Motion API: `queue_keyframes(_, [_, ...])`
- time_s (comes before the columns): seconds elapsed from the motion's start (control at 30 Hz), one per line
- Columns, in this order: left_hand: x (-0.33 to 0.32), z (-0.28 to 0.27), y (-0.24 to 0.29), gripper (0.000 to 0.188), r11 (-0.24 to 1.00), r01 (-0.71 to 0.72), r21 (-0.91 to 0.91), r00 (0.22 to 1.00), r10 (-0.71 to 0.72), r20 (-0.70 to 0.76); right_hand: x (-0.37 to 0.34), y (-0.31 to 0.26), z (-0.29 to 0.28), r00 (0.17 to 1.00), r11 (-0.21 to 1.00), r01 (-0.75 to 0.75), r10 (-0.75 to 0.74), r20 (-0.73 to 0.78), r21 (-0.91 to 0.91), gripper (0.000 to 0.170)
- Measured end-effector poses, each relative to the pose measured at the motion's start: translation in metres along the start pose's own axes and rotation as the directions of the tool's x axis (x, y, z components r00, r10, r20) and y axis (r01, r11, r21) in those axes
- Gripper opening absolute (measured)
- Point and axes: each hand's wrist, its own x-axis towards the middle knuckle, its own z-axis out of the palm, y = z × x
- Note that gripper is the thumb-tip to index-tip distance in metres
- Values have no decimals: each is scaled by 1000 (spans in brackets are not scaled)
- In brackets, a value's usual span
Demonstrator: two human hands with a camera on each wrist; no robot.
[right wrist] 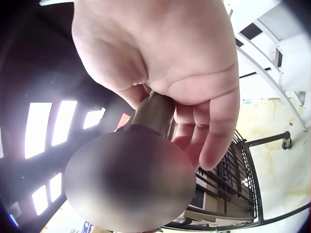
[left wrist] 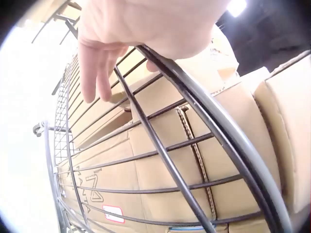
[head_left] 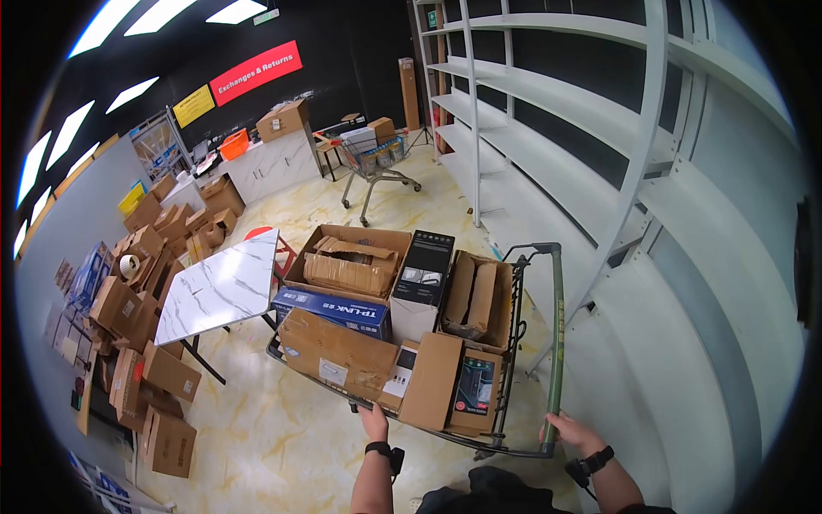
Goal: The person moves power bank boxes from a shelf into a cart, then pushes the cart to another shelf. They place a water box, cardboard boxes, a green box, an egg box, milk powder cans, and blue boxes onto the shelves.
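Observation:
A wire shopping cart (head_left: 515, 317) is loaded with cardboard boxes, a blue TP-LINK box (head_left: 334, 313) and a tall black-and-white box (head_left: 425, 270). My left hand (head_left: 373, 423) rests over the cart's near side rim; in the left wrist view the hand (left wrist: 150, 24) lies over the dark rim (left wrist: 209, 114), its fingers hanging down outside the wire side. The green handle bar (head_left: 557, 343) is gripped near its lower end by my right hand (head_left: 575, 433). In the right wrist view the fingers of that hand (right wrist: 165, 58) curl around the bar (right wrist: 153, 112).
White metal shelving (head_left: 548, 128) runs along the right. A marble-patterned table (head_left: 221, 287) stands left of the cart, with piled cardboard boxes (head_left: 169, 441) beyond. Another loaded cart (head_left: 373, 163) and a counter (head_left: 272, 167) are at the back.

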Motion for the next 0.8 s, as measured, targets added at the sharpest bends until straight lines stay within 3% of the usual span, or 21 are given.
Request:
queue_keyframes(0.1, [44,13,-21,45,984,134,115,989,-140,54,7,-6,14,999,999,9,-7,46,-32,25])
queue_keyframes(0.17, [58,17,-13,50,984,112,136,985,-128,115,19,-1,24,987,980,156,-150,-58,124,28])
queue_keyframes(0.2, [56,10,4,53,977,180,116,965,-199,172,39,17,25,954,958,282,-276,-117,42,53])
queue_keyframes(0.23, [52,1,28,55,963,250,98,937,-266,227,38,13,36,955,959,281,-275,-115,42,53])
queue_keyframes(0.27, [53,-5,40,84,952,254,173,924,-291,247,35,2,54,885,916,399,-399,-241,-50,61])
queue_keyframes(0.3, [51,-9,45,84,950,262,172,924,-298,240,34,-3,63,783,855,494,-517,-345,-158,70])
queue_keyframes(0.33, [48,-12,47,86,936,293,198,914,-334,229,49,7,59,777,836,500,-549,-308,-226,88])
queue_keyframes(0.43, [12,-32,74,85,908,360,215,873,-409,265,58,-5,67,782,827,472,-553,-288,-306,89])
queue_keyframes(0.5, [18,-23,-26,77,921,54,386,979,-126,163,77,1,72,777,817,487,-567,-273,-310,88])
queue_keyframes(0.57, [-30,-50,-31,69,794,133,593,931,-305,199,98,4,84,605,655,541,-739,-296,-527,86])
queue_keyframes(0.6, [-50,-60,-44,66,734,116,669,909,-350,227,97,-4,90,625,651,560,-738,-254,-512,86])
queue_keyframes(0.67, [-93,-86,-92,62,621,124,774,845,-475,246,99,-24,107,794,865,461,-502,-342,-200,82])
queue_keyframes(0.8, [-178,-141,-191,59,548,317,774,674,-704,223,139,-35,133,777,844,531,-522,-351,-81,74])
